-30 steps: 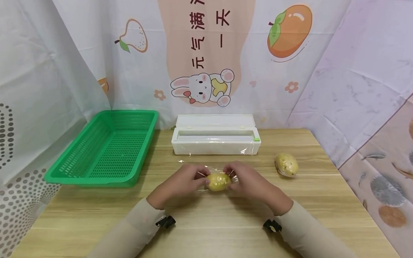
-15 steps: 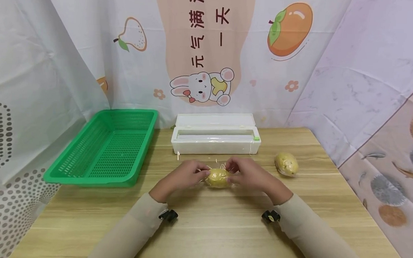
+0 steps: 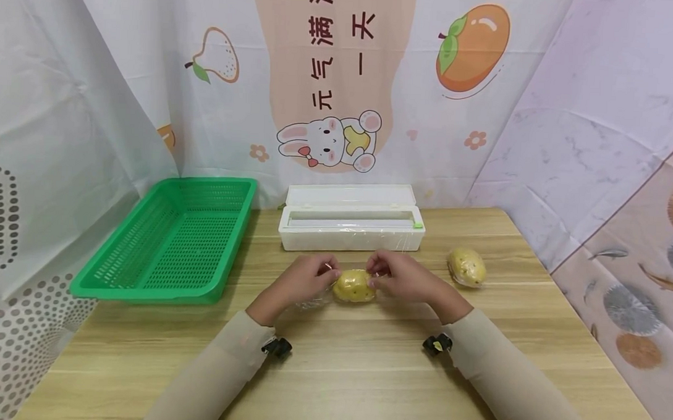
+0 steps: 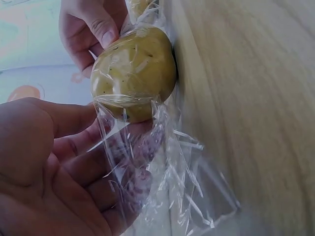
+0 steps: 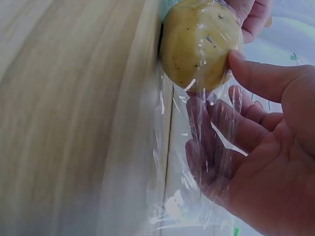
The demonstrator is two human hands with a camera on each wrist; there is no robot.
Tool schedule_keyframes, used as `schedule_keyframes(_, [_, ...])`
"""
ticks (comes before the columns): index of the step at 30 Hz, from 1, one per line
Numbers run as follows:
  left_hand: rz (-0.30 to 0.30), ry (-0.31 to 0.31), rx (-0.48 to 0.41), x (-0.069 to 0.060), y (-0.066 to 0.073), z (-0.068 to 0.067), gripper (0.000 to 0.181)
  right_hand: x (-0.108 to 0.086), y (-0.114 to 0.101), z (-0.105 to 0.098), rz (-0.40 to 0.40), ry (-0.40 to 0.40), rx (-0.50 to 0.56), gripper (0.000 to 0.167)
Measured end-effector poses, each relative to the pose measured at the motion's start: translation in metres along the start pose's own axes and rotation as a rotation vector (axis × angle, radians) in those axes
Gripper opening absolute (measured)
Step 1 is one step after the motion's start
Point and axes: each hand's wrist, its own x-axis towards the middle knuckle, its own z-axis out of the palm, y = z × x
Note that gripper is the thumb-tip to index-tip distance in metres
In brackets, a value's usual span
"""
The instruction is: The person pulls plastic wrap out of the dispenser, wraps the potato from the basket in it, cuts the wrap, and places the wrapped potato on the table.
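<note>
A yellow potato (image 3: 353,285) lies on the wooden table between both hands, wrapped in clear cling film. My left hand (image 3: 307,280) holds its left end, with thumb and fingers close against it. From that end a loose tail of cling film (image 4: 170,167) trails over the left fingers in the left wrist view. My right hand (image 3: 403,277) holds the right end; in the right wrist view its thumb (image 5: 263,76) presses the potato's side. Behind another loose film end (image 5: 197,147), the other right fingers are bent. A second wrapped potato (image 3: 467,268) rests to the right.
Behind the hands stands a white cling film dispenser (image 3: 351,239) with its lid raised and a green slider at its right end. A green perforated basket (image 3: 219,286) is at the left. Printed cloth (image 3: 428,145) hangs behind the table.
The potato has turned over and shifted slightly back, away from the person. Film that spread behind it is no longer visible there. Both hands have moved slightly and changed their finger positions.
</note>
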Motion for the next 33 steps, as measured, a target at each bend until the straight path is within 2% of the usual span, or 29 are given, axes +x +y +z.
schedule_keyframes(5, [-0.009,0.009,0.014,0.0,0.0,-0.003,0.021,0.002,0.003,0.002,-0.002,-0.01,0.005,0.021])
schedule_keyframes(9, [-0.038,-0.027,-0.006,-0.001,-0.001,-0.004,0.028,0.002,0.004,0.003,-0.008,-0.011,-0.013,0.017])
schedule_keyframes(12, [-0.052,-0.041,0.012,-0.001,-0.004,-0.005,0.035,0.001,0.004,0.003,-0.013,-0.015,-0.019,0.017])
schedule_keyframes(16, [-0.047,-0.038,0.059,0.0,-0.006,-0.005,0.035,0.001,0.004,0.004,-0.012,-0.034,-0.035,0.029])
schedule_keyframes(20, [-0.011,-0.039,0.099,0.002,-0.008,-0.005,0.034,0.0,0.003,0.006,-0.007,-0.044,-0.096,0.052])
schedule_keyframes(22, [0.005,-0.048,0.105,0.003,-0.01,-0.005,0.033,0.0,0.002,0.007,-0.017,-0.038,-0.144,0.059])
schedule_keyframes(26, [0.022,-0.075,0.075,0.005,-0.012,-0.003,0.03,0.001,0.001,0.009,-0.054,-0.001,-0.221,0.057])
schedule_keyframes(30, [0.011,-0.102,0.038,0.006,-0.013,-0.003,0.027,0.001,0.002,0.009,-0.087,0.025,-0.284,0.055])
schedule_keyframes(33, [0.013,-0.117,0.045,0.005,-0.013,-0.005,0.028,0.002,0.004,0.008,-0.11,0.028,-0.307,0.055])
